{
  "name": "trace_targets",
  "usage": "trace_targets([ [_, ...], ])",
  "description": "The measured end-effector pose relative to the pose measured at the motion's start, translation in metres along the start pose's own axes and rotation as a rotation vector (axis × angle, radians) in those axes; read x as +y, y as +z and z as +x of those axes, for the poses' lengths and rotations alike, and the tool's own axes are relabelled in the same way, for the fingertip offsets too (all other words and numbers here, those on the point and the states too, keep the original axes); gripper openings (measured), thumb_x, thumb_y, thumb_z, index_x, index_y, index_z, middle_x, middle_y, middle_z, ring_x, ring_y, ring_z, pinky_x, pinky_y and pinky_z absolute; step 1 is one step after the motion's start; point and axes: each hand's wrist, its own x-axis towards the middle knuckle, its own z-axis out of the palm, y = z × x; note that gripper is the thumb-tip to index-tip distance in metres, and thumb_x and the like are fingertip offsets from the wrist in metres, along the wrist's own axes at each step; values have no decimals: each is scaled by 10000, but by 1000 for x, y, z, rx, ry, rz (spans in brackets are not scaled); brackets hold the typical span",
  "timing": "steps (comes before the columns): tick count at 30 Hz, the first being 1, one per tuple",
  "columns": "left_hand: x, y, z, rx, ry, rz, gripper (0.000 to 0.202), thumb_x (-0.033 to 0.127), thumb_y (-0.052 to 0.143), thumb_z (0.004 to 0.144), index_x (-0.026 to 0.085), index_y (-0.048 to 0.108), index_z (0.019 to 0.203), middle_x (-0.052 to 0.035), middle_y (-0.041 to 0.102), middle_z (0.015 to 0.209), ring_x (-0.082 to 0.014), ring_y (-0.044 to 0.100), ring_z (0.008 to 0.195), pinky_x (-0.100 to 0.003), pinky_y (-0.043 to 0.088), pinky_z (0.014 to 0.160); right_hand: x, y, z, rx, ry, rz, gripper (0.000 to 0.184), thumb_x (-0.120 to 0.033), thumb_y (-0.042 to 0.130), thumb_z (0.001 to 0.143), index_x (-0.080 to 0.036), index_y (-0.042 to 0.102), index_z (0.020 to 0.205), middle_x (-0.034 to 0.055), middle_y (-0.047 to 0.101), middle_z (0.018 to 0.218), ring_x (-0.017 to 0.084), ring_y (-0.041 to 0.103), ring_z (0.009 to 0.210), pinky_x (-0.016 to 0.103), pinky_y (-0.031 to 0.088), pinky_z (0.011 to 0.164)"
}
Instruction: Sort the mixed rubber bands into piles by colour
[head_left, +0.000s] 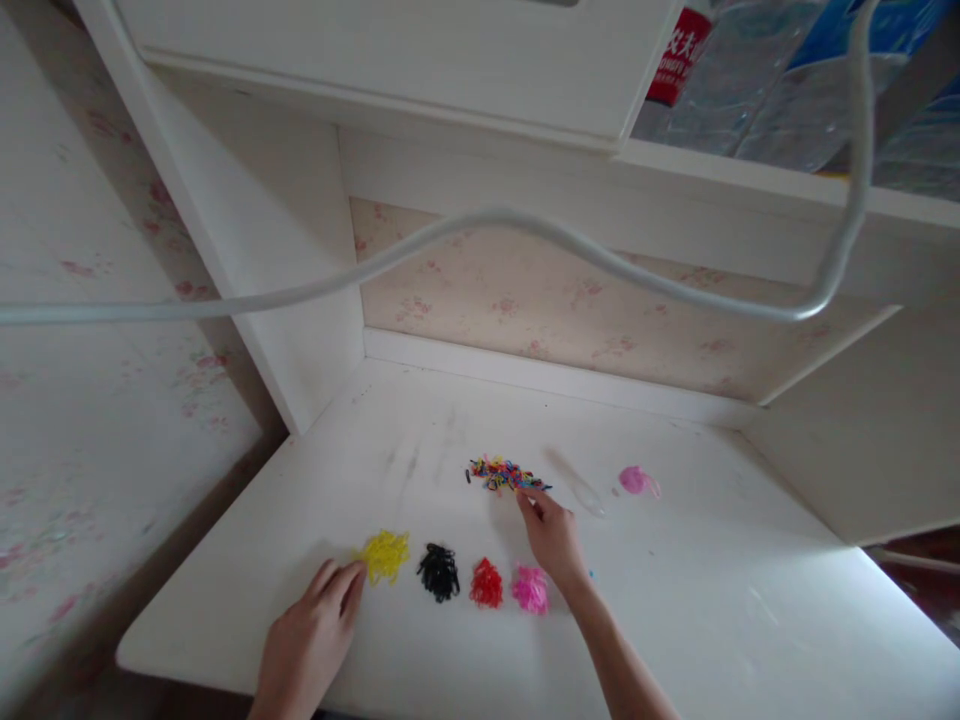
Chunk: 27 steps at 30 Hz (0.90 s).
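My left hand [319, 620] rests at the near left edge of a pile of small yellow rubber bands [386, 553]. Its fingers are drawn together at the yellow bands; whatever lies between the fingertips is hidden. My right hand [551, 530] reaches to the front right of a mixed heap of multicoloured rubber bands [501, 474]. Thumb and forefinger pinch at the heap's edge, and I cannot make out what is between them. In a row right of the yellow pile lie black rubber bands [439, 572], red rubber bands [487, 584] and pink rubber bands [530, 589], the pink ones beside my right wrist.
Behind my right hand lies a clear, narrow plastic item [586, 494]. A pink item with a loop [634, 480] is farther right on the white desk [697, 620]. A white cable [495, 217] crosses the view above, and plastic bottles [772, 90] stand on the upper shelf.
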Motion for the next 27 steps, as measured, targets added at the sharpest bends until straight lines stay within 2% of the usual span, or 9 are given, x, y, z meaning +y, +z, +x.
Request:
trace_targets([
  [3,1,3,0,82,45,-138,238,377,440,879,242,627,941,-11,647,841,-115,644,650,-186,461,551,-15,2,-19,22,21,155,477,-516,393,852,-151,686,941,-26,515,488,97,409,432,198,267,441],
  [5,-2,3,-1,129,33,-283,240,381,448,878,223,614,950,-19,641,819,-118,633,684,-194,477,621,-35,7,-35,-33,9,186,443,-501,409,851,-162,687,912,-27,526,502,93,422,438,192,279,445],
  [8,-6,-1,-5,190,-121,-442,252,399,456,869,200,589,948,-20,634,776,-120,605,658,-206,483,623,-72,23,-56,-177,-84,156,379,-438,378,887,-213,682,909,-17,599,567,94,503,481,180,310,475],
  [11,-7,-7,-7,247,-298,-520,283,435,450,859,189,573,929,-31,646,820,-140,614,705,-225,494,637,-104,46,-68,-285,-233,32,328,-364,361,908,-258,671,912,-8,672,688,105,589,592,174,332,529],
  [15,-4,-12,-8,220,-382,-564,288,437,438,861,187,559,937,-45,647,876,-157,617,786,-244,496,695,-130,72,-68,-358,-305,-137,262,-308,401,886,-267,659,910,5,697,761,130,625,660,189,339,564],
  [19,-2,-13,-7,185,-397,-597,289,442,436,862,189,551,941,-55,645,892,-164,616,801,-261,501,716,-134,76,-67,-334,-222,-153,233,-293,422,869,-268,637,955,2,689,734,131,621,637,190,318,538],
  [27,-4,-10,-5,145,-396,-606,327,472,443,851,188,546,977,-63,647,924,-173,622,834,-272,503,742,-101,45,-80,-239,-107,56,223,-297,404,873,-238,618,852,-42,611,594,88,522,508,165,272,474],
])
